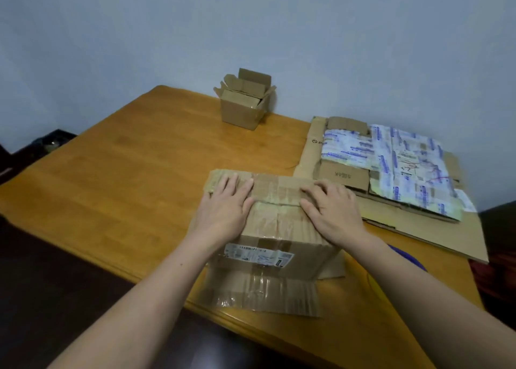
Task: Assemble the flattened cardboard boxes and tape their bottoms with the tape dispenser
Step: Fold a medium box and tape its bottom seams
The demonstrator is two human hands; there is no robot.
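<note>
A worn cardboard box (275,229) with a shipping label stands upturned near the front edge of the wooden table (125,173), its two bottom flaps folded down and meeting at a seam. My left hand (226,204) lies flat on the left part of those flaps. My right hand (332,209) presses flat on the right part. Both palms rest on the cardboard with fingers spread, holding the flaps down. Beside my right forearm a purple and yellow object (402,257) shows, mostly hidden; I cannot tell whether it is the tape dispenser.
A stack of flattened boxes (391,167), some covered with printed tape, lies at the right on a large flat sheet. A small assembled box (244,100) with open top flaps stands at the table's far edge. Dark furniture sits left and right.
</note>
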